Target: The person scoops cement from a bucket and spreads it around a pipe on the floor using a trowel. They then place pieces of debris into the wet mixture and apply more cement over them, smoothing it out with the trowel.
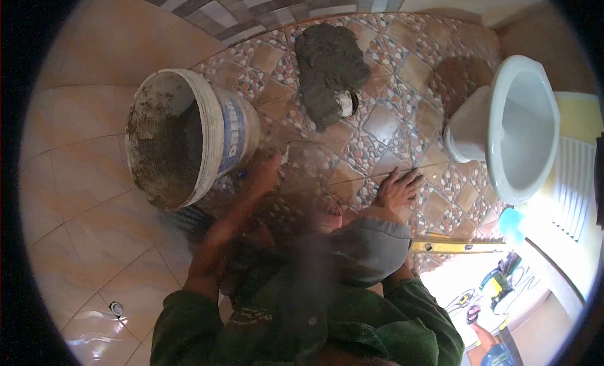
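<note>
My left hand point(267, 174) is closed beside the bucket, around what looks like a trowel point(286, 155); its blade is hard to make out against the floor. My right hand point(399, 190) lies flat on the patterned floor tiles point(380, 123), fingers spread. Grey wet mortar point(330, 61) is heaped on the floor beyond my hands. At the heap's lower right edge a short white pipe end point(345, 104) shows. The white bucket point(211, 133) tilts to the left of my left hand, its inside coated with grey mortar. A grey cap point(377, 246) hides part of my right arm.
A white toilet bowl point(525, 130) stands at the right, near a round damp patch point(462, 83). A yellow spirit level point(459, 247) lies below it. Farther down right are a green power drill point(497, 284) and another person's hand point(483, 334) holding a small dark object.
</note>
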Demonstrator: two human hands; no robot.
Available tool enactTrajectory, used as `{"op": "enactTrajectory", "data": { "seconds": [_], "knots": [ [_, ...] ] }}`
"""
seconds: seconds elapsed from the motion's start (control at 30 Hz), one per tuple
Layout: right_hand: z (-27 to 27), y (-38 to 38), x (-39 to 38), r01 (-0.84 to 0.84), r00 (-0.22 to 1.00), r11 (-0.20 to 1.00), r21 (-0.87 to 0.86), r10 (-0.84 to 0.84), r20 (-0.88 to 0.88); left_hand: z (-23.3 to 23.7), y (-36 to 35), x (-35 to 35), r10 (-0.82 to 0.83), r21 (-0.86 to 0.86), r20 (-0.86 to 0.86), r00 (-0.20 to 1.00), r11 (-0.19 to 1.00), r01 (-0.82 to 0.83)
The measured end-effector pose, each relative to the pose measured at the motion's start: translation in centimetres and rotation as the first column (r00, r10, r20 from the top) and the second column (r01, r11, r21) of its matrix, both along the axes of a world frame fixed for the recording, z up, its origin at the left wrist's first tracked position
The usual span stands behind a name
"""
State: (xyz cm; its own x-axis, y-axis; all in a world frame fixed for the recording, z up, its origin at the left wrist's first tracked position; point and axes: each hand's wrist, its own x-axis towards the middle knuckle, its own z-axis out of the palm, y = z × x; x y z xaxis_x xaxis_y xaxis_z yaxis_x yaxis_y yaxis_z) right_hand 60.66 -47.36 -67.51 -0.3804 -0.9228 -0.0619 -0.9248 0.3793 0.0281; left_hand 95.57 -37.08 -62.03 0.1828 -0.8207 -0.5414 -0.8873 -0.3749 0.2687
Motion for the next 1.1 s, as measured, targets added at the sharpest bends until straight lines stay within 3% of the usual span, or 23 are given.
{"op": "enactTrajectory", "data": {
  "seconds": [0.07, 0.17, 0.27, 0.37, 0.47, 0.57, 0.63, 0.7, 0.73, 0.8, 0.87, 0.97, 1.07, 1.1],
  "knots": [
    [0.0, -0.3, 0.6, 0.018, 1.0, 1.0, 0.026, -0.018, 0.017, -0.4, -0.6, 0.6, -0.038, -0.115, 0.016, 0.999, 0.993, 0.039],
    [0.6, -0.5, 1.0, 0.062, 0.997, 0.993, 0.098, -0.067, 0.043, -0.7, -4.1, -0.4, 0.059, -0.059, -0.06, 0.996, 0.996, -0.062],
    [-0.2, -0.4, 0.4, 0.062, 0.998, 0.991, 0.118, -0.065, 0.021, 4.2, -5.5, -3.3, -0.015, -0.048, 0.079, 0.997, 0.999, 0.019],
    [0.0, -0.3, 0.7, 0.068, 0.996, 0.994, 0.085, -0.072, 0.044, 1.9, -1.8, -3.9, 0.04, -0.336, 0.054, 0.998, 0.942, -0.019],
    [2.8, -0.4, 3.1, 0.116, 0.982, 0.992, 0.043, -0.121, 0.143, 6.3, 0.0, -4.7, 0.175, -0.077, 0.017, 0.984, 0.982, -0.173],
    [2.1, -0.6, 2.8, 0.124, 0.984, 0.992, 0.021, -0.126, 0.124, 4.7, 0.9, -5.2, 0.385, -0.173, -0.057, 0.921, 0.905, -0.388],
    [1.9, -0.6, 3.0, 0.148, 0.98, 0.988, 0.048, -0.153, 0.127, 5.3, 0.6, -5.4, 0.336, -0.196, -0.053, 0.94, 0.92, -0.34],
    [1.1, -0.4, 2.7, 0.104, 0.985, 0.995, -0.002, -0.102, 0.14, 3.9, 0.1, -5.7, 0.525, -0.092, -0.3, 0.796, 0.815, -0.572],
    [0.8, 0.0, 2.1, 0.081, 0.987, 0.996, -0.022, -0.077, 0.138, 0.3, 0.0, -5.8, 0.689, 0.089, -0.494, 0.53, 0.647, -0.757],
    [0.7, 0.0, 2.2, 0.078, 0.992, 0.997, -0.013, -0.077, 0.096, -2.0, -1.2, -6.3, 0.728, 0.391, -0.684, 0.037, 0.409, -0.824],
    [0.5, -0.2, 2.0, 0.071, 0.995, 0.997, -0.022, -0.069, 0.068, -3.3, -2.1, -7.4, 0.595, 0.571, -0.749, -0.293, 0.353, -0.741],
    [0.1, 0.2, 2.0, 0.049, 0.996, 0.998, -0.04, -0.046, 0.071, -5.5, -3.6, -7.3, 0.579, 0.738, -0.61, -0.54, 0.169, -0.653],
    [1.5, -0.1, 2.3, 0.044, 0.995, 0.998, -0.048, -0.039, 0.097, -6.4, -6.1, -7.1, 0.661, 0.729, -0.57, -0.488, 0.133, -0.671],
    [2.0, -0.2, 2.5, 0.047, 0.992, 0.998, -0.047, -0.042, 0.115, -8.3, -6.8, -6.3, 0.688, 0.643, -0.618, -0.379, 0.166, -0.748]
  ]
}}
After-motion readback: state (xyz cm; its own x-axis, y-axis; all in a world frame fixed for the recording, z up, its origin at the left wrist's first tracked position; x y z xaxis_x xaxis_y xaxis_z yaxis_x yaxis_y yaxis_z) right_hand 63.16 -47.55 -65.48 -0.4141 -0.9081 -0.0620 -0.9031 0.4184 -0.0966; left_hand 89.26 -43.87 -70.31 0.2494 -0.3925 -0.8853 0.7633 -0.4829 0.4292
